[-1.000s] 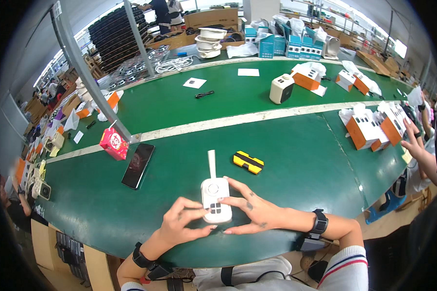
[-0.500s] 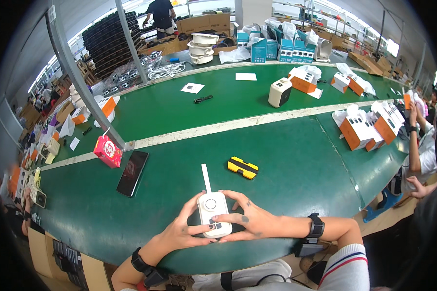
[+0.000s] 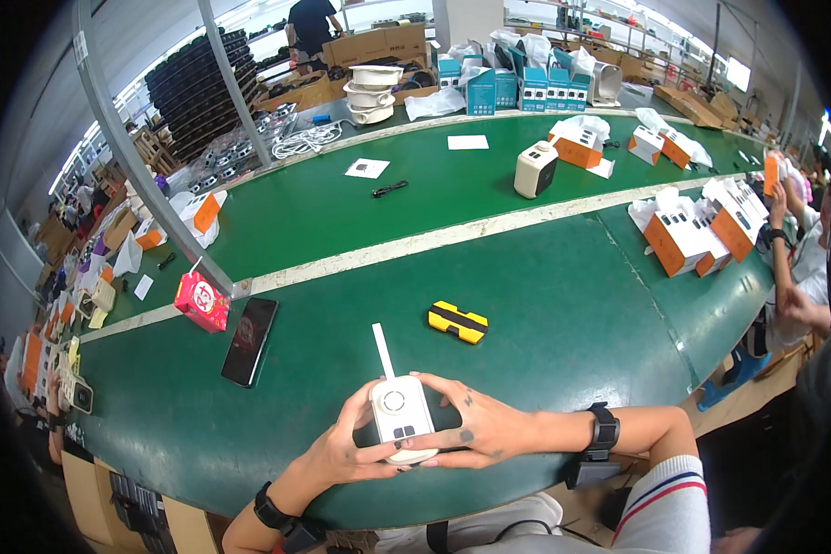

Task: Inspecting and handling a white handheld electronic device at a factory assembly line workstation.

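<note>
Near the table's front edge I hold a cream-white, rounded handheld device [image 3: 414,408]. It has a round slotted disc near its top, a pair of dark buttons lower down, and a thin white strip rising from its upper end. My left hand [image 3: 340,454] grips its left side and lower end. From the right, my right hand [image 3: 475,430] closes round it, fingers at the top corner and across the lower end. The device's underside is hidden. Beyond it lies a yellow and black block-like item [image 3: 457,322], touched by neither hand.
On the green table [image 3: 554,369], a black phone [image 3: 250,342] and a red drink carton [image 3: 202,302] stand left. Orange and white boxes [image 3: 683,242] are at right, near a co-worker. Across a pale strip, a conveyor belt [image 3: 314,217] carries a cream device [image 3: 534,171] and a short cable [image 3: 390,188].
My fingers have moved down from the device's buttons to its lower end, so both buttons now show. The device sits slightly lower and further left in the picture; the view has shifted a little.
</note>
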`<state>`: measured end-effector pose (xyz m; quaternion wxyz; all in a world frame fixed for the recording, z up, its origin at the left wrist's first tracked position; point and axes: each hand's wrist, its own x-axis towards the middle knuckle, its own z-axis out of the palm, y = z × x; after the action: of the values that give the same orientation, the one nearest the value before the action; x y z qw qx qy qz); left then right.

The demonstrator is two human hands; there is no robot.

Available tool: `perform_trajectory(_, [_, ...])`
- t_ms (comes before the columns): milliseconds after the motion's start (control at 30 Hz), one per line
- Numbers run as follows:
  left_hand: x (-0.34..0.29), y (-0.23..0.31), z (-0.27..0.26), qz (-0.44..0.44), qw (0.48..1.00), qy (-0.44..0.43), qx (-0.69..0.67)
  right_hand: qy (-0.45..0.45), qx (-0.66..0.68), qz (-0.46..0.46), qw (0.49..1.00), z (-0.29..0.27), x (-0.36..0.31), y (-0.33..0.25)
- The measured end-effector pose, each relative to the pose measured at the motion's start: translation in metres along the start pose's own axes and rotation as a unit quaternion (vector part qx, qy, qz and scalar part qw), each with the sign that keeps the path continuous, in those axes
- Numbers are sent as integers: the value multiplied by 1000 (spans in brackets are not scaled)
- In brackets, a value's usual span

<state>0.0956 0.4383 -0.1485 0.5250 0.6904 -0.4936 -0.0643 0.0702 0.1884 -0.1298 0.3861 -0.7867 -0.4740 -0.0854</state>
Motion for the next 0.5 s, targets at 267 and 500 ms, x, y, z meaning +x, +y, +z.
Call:
perform_trajectory(267, [0,-1,1,22,1000,-9,9,25,-15,1,1000,0,-1,-2])
perform_trajectory(500, [1,1,3,8,1000,-10,22,51,-24,-6,998,2,-1,0])
